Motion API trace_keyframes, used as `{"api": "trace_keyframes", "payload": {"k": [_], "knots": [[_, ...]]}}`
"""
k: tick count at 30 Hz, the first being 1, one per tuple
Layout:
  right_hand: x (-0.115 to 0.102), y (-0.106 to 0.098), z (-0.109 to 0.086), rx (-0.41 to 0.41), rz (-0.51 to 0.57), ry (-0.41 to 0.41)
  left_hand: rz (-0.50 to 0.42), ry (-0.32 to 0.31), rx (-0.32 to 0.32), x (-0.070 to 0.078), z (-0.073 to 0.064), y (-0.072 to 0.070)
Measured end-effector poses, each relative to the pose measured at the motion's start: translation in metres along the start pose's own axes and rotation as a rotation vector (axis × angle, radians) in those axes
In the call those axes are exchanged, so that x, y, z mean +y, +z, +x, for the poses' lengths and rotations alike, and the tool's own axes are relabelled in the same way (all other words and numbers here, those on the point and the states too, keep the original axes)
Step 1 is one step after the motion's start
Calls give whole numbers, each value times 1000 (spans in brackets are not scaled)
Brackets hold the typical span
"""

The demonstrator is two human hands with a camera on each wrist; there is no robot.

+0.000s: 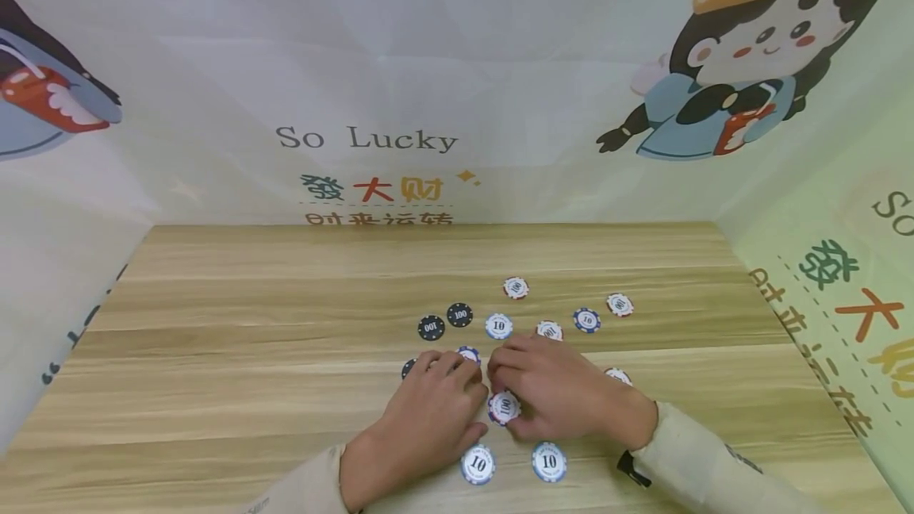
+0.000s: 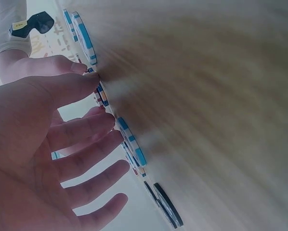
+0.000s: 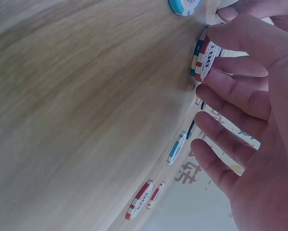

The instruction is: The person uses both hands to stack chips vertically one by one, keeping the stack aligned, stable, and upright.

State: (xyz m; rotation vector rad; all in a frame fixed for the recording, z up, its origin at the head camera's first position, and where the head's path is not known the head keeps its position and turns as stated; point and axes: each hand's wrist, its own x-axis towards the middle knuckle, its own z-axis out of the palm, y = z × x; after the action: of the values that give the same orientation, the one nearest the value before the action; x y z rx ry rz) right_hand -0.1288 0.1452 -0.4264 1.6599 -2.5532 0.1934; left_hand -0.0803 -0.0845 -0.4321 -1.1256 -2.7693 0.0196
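My right hand pinches two stacked poker chips between thumb and index finger. The upper one is red and white, marked 100; below it a blue edge shows in the right wrist view. The other right fingers extend past the stack. My left hand lies just left of it, fingers loosely bent and holding nothing. Beyond its fingertips is a blue-and-white chip, partly hidden, and a black chip peeks out at its left. A light-blue 10 chip is by the left thumb.
Another light-blue 10 chip lies near the front. Farther back are black 100 chips, a light-blue 10 chip, a dark-blue chip and several red-and-white chips. Printed cloth walls enclose the wooden table.
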Motion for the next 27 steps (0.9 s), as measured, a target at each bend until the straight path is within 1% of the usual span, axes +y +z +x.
{"api": "trace_keyframes", "payload": {"k": [9, 15, 22, 27], "knots": [[0, 2, -1, 13, -7, -3, -5, -5, -10, 2, 1, -1], [2, 3, -5, 27, -15, -2, -23, 1, 9, 3, 3, -1], [2, -4, -17, -30, -9, 66, -29, 1, 7, 3, 7, 1], [4, -6, -25, -15, -7, 87, -34, 10, -3, 2, 9, 2]]}}
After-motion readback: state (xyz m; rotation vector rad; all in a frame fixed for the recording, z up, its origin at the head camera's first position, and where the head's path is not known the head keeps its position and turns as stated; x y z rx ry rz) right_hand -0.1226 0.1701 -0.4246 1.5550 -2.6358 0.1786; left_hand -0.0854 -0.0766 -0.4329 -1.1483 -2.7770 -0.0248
